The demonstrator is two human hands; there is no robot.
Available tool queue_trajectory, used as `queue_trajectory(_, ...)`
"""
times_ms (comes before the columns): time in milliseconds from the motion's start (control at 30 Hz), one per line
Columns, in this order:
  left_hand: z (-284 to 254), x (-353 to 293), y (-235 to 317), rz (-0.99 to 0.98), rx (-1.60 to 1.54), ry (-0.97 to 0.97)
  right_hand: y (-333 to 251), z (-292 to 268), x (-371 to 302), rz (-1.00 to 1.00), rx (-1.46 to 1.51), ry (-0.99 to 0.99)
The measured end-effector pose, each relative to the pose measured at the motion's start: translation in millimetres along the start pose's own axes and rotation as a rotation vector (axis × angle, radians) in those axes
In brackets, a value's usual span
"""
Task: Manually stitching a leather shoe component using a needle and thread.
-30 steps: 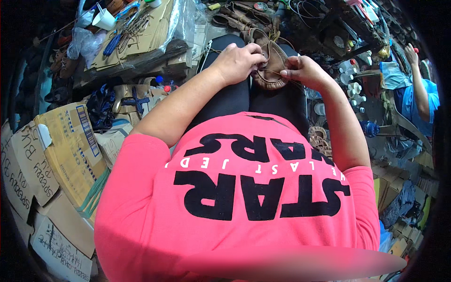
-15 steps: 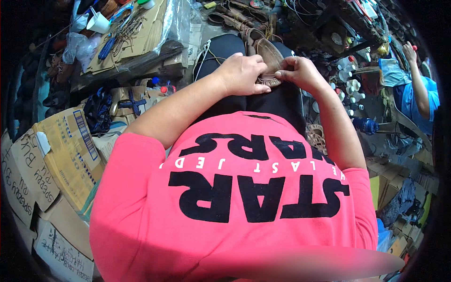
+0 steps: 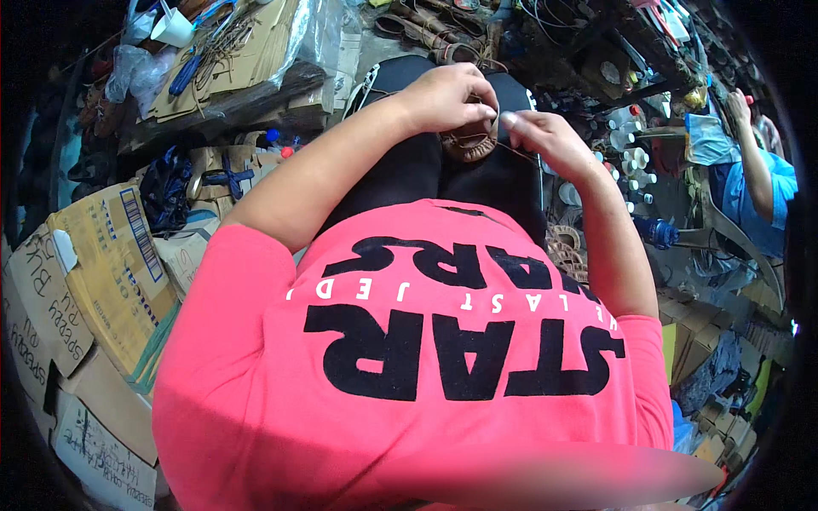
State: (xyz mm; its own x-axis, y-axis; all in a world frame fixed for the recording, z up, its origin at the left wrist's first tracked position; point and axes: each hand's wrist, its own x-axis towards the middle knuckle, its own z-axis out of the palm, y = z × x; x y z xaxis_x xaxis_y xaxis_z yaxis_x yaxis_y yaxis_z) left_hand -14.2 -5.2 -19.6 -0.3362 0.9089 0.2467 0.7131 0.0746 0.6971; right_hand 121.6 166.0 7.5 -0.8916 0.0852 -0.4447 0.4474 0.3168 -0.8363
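Between my thighs rests a brown leather shoe [image 3: 469,148], its gathered, stitched toe pointing toward me. My left hand [image 3: 450,95] lies over its far part, fingers curled round it, hiding much of the upper. Just right of the shoe is my right hand [image 3: 545,141], thumb and forefinger pressed together close to my left fingertips. A thin, pale strand seems to run there, but what the right fingers pinch is too small to make out.
Brown shoes [image 3: 417,30] lie beyond my knees. Flat cardboard [image 3: 247,68] with cords is stacked at far left, and cardboard boxes [image 3: 111,264] stand at left. Several small bottles [image 3: 635,162] are on the right, near a person in a blue shirt [image 3: 758,187].
The shoe has turned and tipped, so its stitched toe shows instead of its long, smooth side. My left hand has shifted away from me over it; my right hand has moved slightly closer.
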Motion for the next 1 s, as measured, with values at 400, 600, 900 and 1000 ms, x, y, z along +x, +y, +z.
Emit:
queue_trajectory(400,15,30,-4,-0.185,-0.106,-0.333,9,0,-46,-0.256,-0.401,0.004)
queue_trajectory(600,8,30,-24,-0.165,-0.307,-0.425,8,-15,-63,-0.367,-0.173,0.195)
queue_trajectory(900,2,32,-24,-0.274,-0.587,-0.564,11,-6,-27,-0.334,-0.480,0.160)
queue_trajectory(1000,5,35,-24,-0.245,-0.600,-0.581,8,-6,-25,-0.353,-0.470,0.170)
